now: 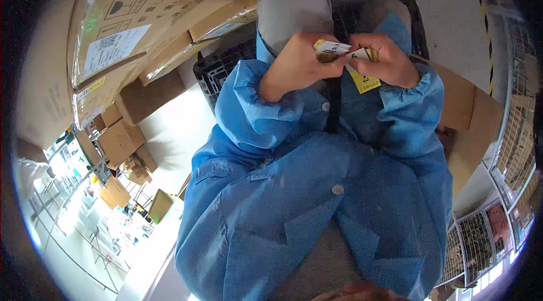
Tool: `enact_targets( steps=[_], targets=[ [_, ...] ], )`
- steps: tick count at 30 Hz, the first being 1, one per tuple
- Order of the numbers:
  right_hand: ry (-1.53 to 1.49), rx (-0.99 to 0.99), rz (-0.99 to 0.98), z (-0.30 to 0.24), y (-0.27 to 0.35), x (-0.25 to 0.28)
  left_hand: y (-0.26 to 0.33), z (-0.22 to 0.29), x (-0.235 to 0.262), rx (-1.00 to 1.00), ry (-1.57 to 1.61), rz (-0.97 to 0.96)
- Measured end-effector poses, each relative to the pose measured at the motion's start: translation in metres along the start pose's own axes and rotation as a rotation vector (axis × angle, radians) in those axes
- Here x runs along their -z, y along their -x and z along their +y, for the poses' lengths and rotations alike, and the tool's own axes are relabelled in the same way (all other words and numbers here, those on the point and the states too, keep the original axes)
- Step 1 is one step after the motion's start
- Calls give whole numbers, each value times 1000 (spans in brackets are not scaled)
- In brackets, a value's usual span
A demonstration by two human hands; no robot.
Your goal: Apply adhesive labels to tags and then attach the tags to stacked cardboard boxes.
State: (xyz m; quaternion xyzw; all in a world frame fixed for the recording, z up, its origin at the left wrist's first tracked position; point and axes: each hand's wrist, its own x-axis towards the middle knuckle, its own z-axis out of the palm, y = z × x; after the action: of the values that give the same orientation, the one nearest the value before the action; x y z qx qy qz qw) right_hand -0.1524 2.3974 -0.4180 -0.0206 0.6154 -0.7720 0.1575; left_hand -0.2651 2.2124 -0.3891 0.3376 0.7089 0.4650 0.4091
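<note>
My left hand is closed around a small bundle of yellow and white labels, with its thumb over them. Opposite it, close by, my right hand pinches more yellow and white labels. One yellow label with dark print hangs below the right fingers. The two thumbs nearly meet, and I cannot tell whether the labels in both hands are joined. Blue sleeves with gathered cuffs cover both forearms, and the hands are held in front of my grey-clad knees.
Large cardboard boxes are stacked at the left and far side. Beneath my legs is a black plastic pallet. An open brown carton stands at the right, beside wire mesh racks. A yellow-black floor stripe runs at the far right.
</note>
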Motion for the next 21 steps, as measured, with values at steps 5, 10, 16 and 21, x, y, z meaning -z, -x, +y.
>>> enact_targets(
  steps=[5,10,16,21],
  targets=[
    [-59,-32,-1,-4,0,-2,2,-2,2,-106,-56,17],
    [16,-70,24,-15,0,-4,5,-1,2,-63,-30,9],
    [-84,-5,17,-15,-3,-4,8,7,7,63,227,-39],
    [16,130,52,-27,-11,-8,11,21,11,38,365,32]
  ],
)
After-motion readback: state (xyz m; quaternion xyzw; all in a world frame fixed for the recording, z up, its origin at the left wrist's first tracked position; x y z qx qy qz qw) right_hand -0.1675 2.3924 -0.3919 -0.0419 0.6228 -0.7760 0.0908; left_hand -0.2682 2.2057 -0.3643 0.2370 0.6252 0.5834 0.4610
